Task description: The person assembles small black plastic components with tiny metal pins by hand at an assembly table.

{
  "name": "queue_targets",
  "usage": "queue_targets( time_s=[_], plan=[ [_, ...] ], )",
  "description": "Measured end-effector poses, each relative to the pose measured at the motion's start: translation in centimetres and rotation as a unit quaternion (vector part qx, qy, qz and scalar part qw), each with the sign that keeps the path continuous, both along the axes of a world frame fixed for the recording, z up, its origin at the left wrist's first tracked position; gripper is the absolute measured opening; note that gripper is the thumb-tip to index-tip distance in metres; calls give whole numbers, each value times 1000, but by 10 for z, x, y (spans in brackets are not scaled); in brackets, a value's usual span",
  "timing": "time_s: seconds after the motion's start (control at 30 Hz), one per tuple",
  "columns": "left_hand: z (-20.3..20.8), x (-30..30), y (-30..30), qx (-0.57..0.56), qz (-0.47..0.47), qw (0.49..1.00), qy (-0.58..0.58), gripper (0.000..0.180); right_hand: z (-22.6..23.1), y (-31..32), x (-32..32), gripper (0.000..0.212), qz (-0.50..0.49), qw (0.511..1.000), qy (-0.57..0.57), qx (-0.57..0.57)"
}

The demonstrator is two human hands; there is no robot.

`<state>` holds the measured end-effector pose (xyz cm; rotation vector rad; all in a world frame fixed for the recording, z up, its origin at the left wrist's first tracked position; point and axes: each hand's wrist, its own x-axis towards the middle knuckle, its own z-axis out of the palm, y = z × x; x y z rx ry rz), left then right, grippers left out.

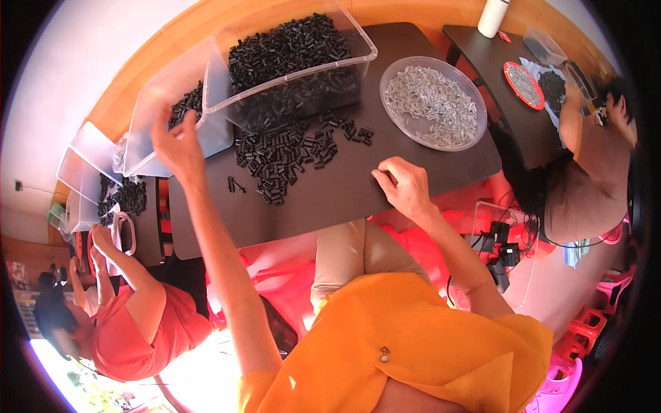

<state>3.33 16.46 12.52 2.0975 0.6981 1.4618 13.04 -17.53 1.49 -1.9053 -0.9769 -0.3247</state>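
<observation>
My left hand (177, 146) is raised at the near rim of a clear plastic bin (153, 113) on the left, its fingers apart and nothing visible in them. Inside that bin lie some small black plastic parts (186, 103). Over the table's right half, my right hand (405, 184) is closed, thumb against curled fingers; whatever it may hold is too small or hidden. Between my hands a loose pile of black plastic parts (279, 155) spreads on the dark table (330, 199). Beyond my right hand sits a round clear tray (481, 113) heaped with small silvery pieces (430, 103).
A large clear bin (292, 86) full of black parts stands at the back. On the left, a person in red (148, 323) works beside more black parts (127, 196). At the right table, another person (585, 186) reaches near a red tray (508, 77). Black adapters and cables (506, 255) hang below.
</observation>
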Motion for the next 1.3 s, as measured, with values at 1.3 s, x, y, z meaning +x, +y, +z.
queue_targets(
  time_s=[1.3],
  plan=[
    [-106, -2, -184, -540, -446, 710, 73, 12, 42, -22, 106, 8, -13, 987, -15, -160]
  ],
)
